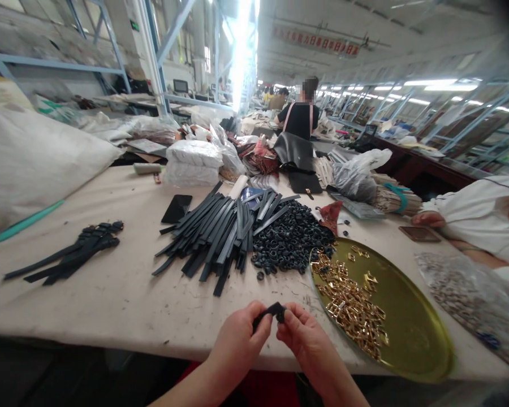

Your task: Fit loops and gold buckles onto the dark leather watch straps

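The left hand [240,333] and the right hand [301,333] are close together, just above the near edge of the table [131,305], each with fingers curled in and thumb pressed down in a pinch. Between them they grip a black strip [274,309]: the left hand pinches its length, the right hand the end. The strip is dark, narrow and flat, bent over where it crosses the gap between the hands; a small dark lump shows at the right fingertips, too small to make out. Beyond the hands lies a heap of similar strips [214,232], fanned out and overlapping, with a pile of small black loops [286,237] touching its right side. Right of the hands, gold buckles [352,305] lie along one side of a round tray [419,328].
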A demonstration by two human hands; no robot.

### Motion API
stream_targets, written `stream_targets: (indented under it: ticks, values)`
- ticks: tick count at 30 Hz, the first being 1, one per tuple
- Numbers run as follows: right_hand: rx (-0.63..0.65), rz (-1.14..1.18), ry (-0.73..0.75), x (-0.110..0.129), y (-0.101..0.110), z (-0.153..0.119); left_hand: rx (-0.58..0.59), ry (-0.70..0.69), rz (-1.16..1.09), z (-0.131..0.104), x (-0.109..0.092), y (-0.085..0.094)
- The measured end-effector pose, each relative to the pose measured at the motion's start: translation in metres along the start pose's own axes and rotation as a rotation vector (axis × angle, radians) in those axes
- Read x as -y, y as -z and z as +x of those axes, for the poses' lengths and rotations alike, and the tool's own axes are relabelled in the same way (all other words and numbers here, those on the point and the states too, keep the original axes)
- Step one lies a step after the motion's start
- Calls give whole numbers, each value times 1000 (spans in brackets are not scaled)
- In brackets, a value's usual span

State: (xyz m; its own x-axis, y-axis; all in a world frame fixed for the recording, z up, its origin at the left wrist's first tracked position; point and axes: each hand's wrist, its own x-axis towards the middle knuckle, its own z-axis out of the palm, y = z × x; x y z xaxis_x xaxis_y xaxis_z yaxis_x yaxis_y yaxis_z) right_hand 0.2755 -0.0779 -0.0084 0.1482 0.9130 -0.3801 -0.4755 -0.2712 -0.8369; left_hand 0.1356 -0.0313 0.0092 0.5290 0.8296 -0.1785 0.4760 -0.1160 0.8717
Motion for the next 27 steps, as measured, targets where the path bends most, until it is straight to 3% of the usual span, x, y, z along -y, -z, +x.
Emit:
stream_targets:
  ticks: [4,8,11,14,20,24,27]
  values:
    - [-62,-173,173,-11,-7,-15,54,-27,17,-19,4,2]
    - [16,-323,270,-13,-10,-27,237,-33,-9,-31,1,13]
    - [62,-320,217,-11,-13,-35,271,-38,-72,-40,-7,18]
    - [-8,-267,172,-11,-18,-44,241,-44,-180,-52,-12,20]
    - [32,-90,126,-25,-39,-63,228,-27,-356,-66,0,19]
    - [106,74,59,-28,-43,-65,241,26,-326,-63,11,20]
    - [60,111,-27,-31,-39,-58,168,78,-158,-59,14,24]
